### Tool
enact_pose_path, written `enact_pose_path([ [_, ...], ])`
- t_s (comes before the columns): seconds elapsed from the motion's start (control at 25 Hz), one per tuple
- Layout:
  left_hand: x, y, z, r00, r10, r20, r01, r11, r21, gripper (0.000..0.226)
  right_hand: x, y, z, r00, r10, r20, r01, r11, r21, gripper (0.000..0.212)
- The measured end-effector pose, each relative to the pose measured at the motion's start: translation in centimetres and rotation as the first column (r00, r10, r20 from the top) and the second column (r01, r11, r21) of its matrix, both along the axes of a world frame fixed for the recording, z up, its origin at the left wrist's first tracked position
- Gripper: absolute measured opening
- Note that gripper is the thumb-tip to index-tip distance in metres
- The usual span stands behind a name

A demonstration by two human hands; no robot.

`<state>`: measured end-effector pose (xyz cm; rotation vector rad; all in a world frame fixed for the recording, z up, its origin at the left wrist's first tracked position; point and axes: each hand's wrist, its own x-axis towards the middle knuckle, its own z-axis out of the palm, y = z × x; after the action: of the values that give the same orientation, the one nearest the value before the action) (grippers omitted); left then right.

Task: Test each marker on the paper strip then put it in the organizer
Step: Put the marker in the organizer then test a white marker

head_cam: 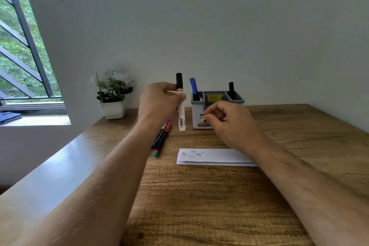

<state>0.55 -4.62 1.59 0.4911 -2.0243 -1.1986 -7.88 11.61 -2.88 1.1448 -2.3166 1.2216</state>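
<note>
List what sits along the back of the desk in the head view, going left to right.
Potted plant → white marker with black cap, held upright by the left hand → blue marker in the organizer → yellow price sticker → black marker in the organizer's right compartment.

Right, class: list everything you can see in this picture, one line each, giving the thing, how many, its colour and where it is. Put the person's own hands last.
Held marker: one, white barrel, black cap, upright in the left hand.
Loose markers: about three, blue, red and green-tipped, lying on the table left of the paper.
Paper strip: one, white with scribbles, flat on the table.
Organizer: one, grey and white, at the back by the wall.
Stored markers: blue in the left compartment, black in the right.
Potted plant: one, white pot, back left.
Table: one, wooden.
Left hand: grips the held marker.
Right hand: fingers curled, before the organizer.
</note>
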Motion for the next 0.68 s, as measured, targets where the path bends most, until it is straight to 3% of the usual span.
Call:
enact_pose_path([
  [0.2, 0.0, 2.2, 0.1, 0.962, -0.224, -0.159, 0.260, 0.928, 0.267, 0.021, 0.5, 0.1, 0.6, 0.998, 0.064, -0.025, -0.066, 0.995, -0.070, 0.041],
  [0.32, -0.2, 3.2, -0.2, 0.929, -0.309, -0.203, 0.361, 0.875, 0.322, 0.020, 0.8, 0.3, 0.8, 0.991, 0.133, 0.009, -0.131, 0.986, -0.103, 0.059],
  [0.48, -0.5, 3.4, -0.8, 0.910, -0.373, -0.181, 0.413, 0.853, 0.318, 0.017, 1.0, 0.3, 0.8, 0.993, 0.118, 0.025, -0.114, 0.986, -0.121, 0.040],
  [0.68, -0.7, 3.7, -1.1, 0.911, -0.340, -0.232, 0.396, 0.877, 0.273, 0.023, 1.0, 0.2, 1.0, 0.999, 0.052, 0.017, -0.049, 0.986, -0.161, 0.024],
])
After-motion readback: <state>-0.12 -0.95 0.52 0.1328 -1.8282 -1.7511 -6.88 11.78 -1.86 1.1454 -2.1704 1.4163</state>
